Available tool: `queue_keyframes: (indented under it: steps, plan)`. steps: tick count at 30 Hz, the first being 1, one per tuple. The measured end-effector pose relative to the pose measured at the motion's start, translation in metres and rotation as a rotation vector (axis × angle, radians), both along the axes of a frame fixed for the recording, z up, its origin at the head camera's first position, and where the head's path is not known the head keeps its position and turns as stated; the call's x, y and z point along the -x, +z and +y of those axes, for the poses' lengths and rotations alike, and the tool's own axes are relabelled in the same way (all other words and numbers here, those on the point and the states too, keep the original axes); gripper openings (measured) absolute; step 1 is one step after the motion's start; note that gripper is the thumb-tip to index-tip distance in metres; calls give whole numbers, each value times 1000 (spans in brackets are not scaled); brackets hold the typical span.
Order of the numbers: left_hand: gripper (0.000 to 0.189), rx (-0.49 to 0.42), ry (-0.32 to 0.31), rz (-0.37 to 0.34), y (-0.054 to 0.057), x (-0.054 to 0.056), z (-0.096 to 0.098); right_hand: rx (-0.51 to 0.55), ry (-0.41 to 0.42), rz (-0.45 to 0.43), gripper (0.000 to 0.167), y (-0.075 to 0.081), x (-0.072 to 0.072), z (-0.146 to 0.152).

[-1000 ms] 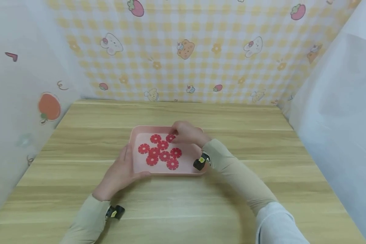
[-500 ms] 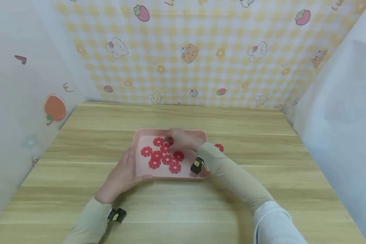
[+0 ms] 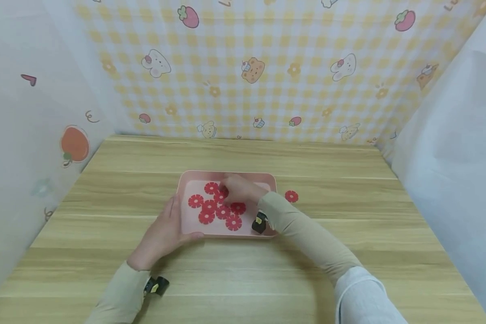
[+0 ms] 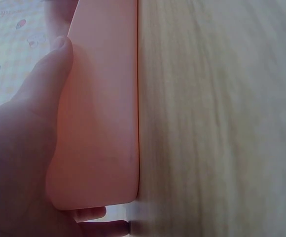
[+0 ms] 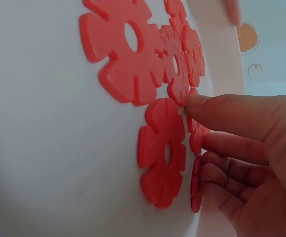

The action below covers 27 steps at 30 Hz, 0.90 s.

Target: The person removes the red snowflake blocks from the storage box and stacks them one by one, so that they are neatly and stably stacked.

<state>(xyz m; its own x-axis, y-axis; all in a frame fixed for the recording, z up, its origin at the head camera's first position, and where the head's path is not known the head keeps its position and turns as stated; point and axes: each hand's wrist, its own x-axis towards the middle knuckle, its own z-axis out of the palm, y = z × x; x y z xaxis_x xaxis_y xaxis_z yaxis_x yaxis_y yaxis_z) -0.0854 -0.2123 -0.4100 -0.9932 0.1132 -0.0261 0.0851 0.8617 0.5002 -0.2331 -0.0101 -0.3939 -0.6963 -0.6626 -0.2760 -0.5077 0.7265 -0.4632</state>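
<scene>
A shallow pink tray (image 3: 251,235) lies on the table in the head view, with several red flower-shaped interlocking discs (image 3: 233,222) in it. My left hand (image 3: 162,234) grips the tray's left end. Its thumb runs along the front wall (image 4: 101,108) in the left wrist view, and fingertips show past the corner. Inside the tray, my right hand (image 3: 239,189) pinches at one disc (image 5: 197,126), thumb and index finger at opposite edges of it. The curled other fingers lie beside another disc (image 5: 196,185), partly covered in the head view.
One red disc (image 3: 291,196) lies on the wooden table (image 3: 328,171) just right of the tray. A yellow checked cloth (image 3: 295,58) with cartoon prints hangs behind the table. Pale sheets (image 3: 461,157) hang at both sides.
The right hand has shifted left and slightly toward the front within the tray, from one disc to its neighbour. The disc on the table has come out from behind the right sleeve. The left hand keeps its hold.
</scene>
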Motion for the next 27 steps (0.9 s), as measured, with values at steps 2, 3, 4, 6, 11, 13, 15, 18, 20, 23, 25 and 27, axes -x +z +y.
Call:
queue_keyframes:
  steps: [2, 3, 4, 6, 11, 13, 15, 18, 20, 23, 25, 27]
  plan:
    - [129, 2, 0, 0, 0, 0, 0, -6, 1, 14, 45, -1, -1, -1]
    - [129, 1, 0, 0, 1, 0, 0, -7, -1, 18, 45, -1, -2, -1]
    - [128, 1, 0, 1, 1, -1, 0, -9, -8, 19, 43, -1, -2, -1]
    - [128, -3, 0, 2, 1, -1, 1, -6, -24, 15, 40, -1, -4, -2]
    - [128, -5, 5, 3, 1, 0, 1, -13, -36, 43, 36, -1, -7, -4]
    - [128, -2, 5, 4, 0, -1, 2, -14, -38, 55, 37, -1, -7, -4]
    - [128, -3, 3, 7, 0, -1, 2, 1, -44, 51, 39, 0, -7, -2]
    - [127, -6, 3, 14, 1, -1, 2, 52, -70, -2, 41, 4, -7, 1]
    - [127, -8, 2, 21, 1, -2, 2, 78, -81, -31, 41, 8, -7, 4]
    - [126, -7, 0, 30, 1, -2, 2, 86, -93, -58, 41, 14, -6, 7]
    - [125, -7, -4, 34, 1, -2, 3, 76, -86, -46, 41, 17, -5, 8]
    - [125, -9, -5, 32, 2, -2, 3, 70, -88, -40, 42, 20, -4, 8]
